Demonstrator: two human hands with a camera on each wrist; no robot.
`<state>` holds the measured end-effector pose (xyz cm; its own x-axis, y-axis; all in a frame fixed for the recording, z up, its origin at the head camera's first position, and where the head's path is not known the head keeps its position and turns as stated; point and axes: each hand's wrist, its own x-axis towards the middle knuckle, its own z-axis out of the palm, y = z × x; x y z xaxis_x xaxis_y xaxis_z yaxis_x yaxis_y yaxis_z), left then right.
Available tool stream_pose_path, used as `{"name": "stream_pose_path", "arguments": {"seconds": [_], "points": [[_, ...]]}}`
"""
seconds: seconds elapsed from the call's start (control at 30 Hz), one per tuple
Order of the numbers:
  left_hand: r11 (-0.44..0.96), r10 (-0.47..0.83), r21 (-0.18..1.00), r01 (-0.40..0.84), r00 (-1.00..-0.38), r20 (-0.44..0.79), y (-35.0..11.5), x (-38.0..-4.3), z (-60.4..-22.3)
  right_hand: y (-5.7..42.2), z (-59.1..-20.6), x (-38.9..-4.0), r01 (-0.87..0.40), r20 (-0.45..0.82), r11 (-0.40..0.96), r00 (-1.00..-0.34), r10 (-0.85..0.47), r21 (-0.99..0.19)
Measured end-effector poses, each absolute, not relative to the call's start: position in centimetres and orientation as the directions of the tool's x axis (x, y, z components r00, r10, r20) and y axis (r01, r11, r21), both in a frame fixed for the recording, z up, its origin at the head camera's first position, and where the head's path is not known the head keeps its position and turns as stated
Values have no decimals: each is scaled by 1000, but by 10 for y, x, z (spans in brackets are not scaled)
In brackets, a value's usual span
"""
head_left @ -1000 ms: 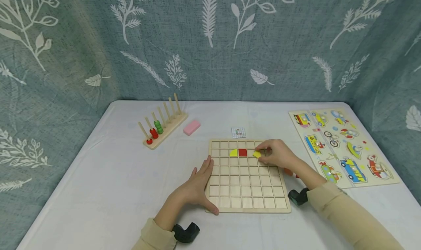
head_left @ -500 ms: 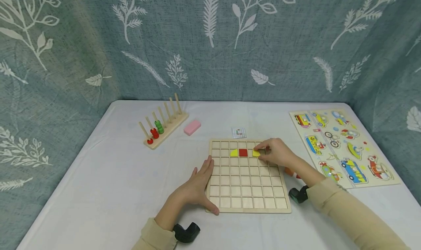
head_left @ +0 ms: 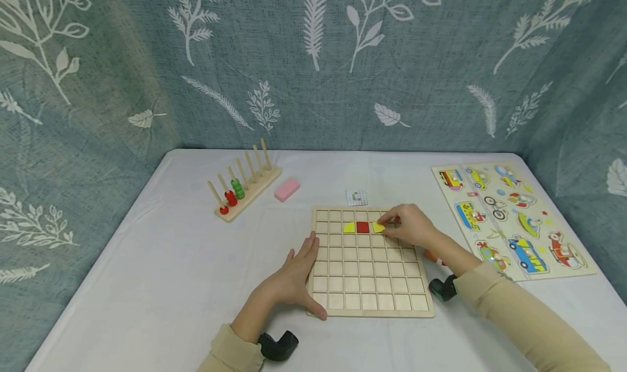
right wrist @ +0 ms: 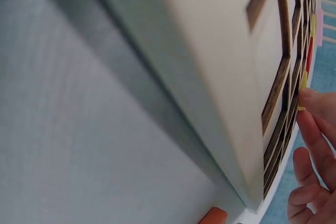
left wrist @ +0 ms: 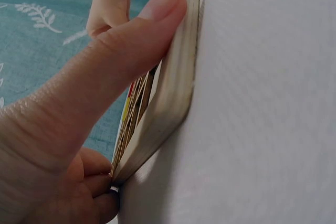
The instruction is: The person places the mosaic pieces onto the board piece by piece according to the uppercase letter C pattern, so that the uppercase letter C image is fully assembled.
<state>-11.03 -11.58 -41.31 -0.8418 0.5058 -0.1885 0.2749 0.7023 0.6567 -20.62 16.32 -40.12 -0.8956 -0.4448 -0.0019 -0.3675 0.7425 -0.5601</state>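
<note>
Pinching one yellow piece (head_left: 377, 227), touching one board (head_left: 366, 268): two hands (head_left: 293, 278) (head_left: 413, 225).

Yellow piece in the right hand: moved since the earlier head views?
Yes: the held yellow piece has shifted left, closer to the red square on the grid board.

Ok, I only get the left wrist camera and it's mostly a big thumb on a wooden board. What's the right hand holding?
Observer: The right hand pinches a small yellow piece.
Operator: Cool! And is there anything past the far edge?
Observer: Yes, a little card with a grid pattern lies just beyond the board.
Operator: What about over on the left side?
Observer: A wooden peg rack with red beads and green beads stands there.
</note>
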Motion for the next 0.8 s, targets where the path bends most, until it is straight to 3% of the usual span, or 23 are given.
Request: {"name": "stream_pose_path", "arguments": {"seconds": [0.8], "points": [[697,511,659,282,-840,-181,-116,-110,-413,162,-403,-204,-379,1,707,-882,-472,-597]]}}
